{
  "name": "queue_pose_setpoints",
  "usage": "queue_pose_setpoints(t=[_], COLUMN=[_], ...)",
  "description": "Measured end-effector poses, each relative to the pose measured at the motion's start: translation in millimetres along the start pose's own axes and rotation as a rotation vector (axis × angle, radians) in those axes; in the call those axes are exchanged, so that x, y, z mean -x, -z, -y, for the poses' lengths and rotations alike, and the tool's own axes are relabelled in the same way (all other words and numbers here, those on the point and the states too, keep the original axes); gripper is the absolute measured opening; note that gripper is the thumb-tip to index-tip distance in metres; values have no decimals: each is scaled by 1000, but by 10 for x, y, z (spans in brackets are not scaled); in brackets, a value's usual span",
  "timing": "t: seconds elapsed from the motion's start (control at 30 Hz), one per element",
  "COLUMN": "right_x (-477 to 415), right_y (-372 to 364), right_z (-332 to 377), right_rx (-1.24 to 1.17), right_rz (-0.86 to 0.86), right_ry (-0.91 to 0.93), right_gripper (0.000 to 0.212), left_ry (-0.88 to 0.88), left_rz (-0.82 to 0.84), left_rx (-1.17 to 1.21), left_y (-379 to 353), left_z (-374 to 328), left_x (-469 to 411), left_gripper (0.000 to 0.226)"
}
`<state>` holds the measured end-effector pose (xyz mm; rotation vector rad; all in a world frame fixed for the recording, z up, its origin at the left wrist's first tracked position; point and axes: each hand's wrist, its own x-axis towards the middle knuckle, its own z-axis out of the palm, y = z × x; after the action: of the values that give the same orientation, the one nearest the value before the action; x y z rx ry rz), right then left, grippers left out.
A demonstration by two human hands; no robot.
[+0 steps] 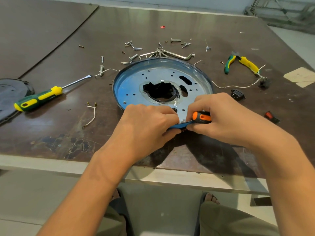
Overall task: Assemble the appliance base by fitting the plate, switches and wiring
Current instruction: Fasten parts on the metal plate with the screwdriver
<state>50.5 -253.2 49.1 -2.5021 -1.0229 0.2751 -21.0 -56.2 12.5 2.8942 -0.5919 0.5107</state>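
Both forearms reach in from the near edge of the bench (51, 133), wrists bent down and hands almost touching over the near rim of the base (119, 79). The left hand (148, 123) is palm down, its fingers curled over that rim and gripping it. The right hand (219, 114) is wrapped round an orange-and-black screwdriver (201, 117) lying nearly level, its tip end hidden at the rim. Any marking on the handle is too small to read.

The blue base lies mid-bench with the holed plate (153, 74) seated inside it. A black switch (237, 94) and a red switch (271, 116) lie right of it, pliers (242, 63) beyond, and a green screwdriver (39, 98) and a short wire (91, 114) to its left.
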Motion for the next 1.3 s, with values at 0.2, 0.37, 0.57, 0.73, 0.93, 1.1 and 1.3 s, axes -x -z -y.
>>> queue_pose_setpoints(t=[0.2, 0.37, 0.57, 0.73, 0.93, 1.1, 1.3], right_x=[25, 34, -23, -61, -290, -392, -427], right_y=[89, 83, 132, 232, 154, 196, 156], right_z=[5, 71, 62, 74, 114, 146, 172], right_rx=[-37, -39, -31, -108, 81, 141, 199], right_rz=[34, 57, 10, -37, 6, 130, 134], right_ry=[-61, -55, -59, -31, -39, -94, -178], right_gripper=[31, 28, 26, 18, 13, 15, 19], left_ry=[4, -5, 11, 20, 49, 90, 139], left_rz=[10, 8, 20, 30, 4, -27, -29], left_rx=[1, 6, -13, 5, 11, -1, -69], left_y=[-10, 2, -4, -25, -20, -40, -16], left_z=[13, 2, 18, 23, 6, -23, -93], left_x=[5, 1, 4, 19, 35, 30, -6], left_gripper=[31, 27, 31, 33, 31, 29, 27])
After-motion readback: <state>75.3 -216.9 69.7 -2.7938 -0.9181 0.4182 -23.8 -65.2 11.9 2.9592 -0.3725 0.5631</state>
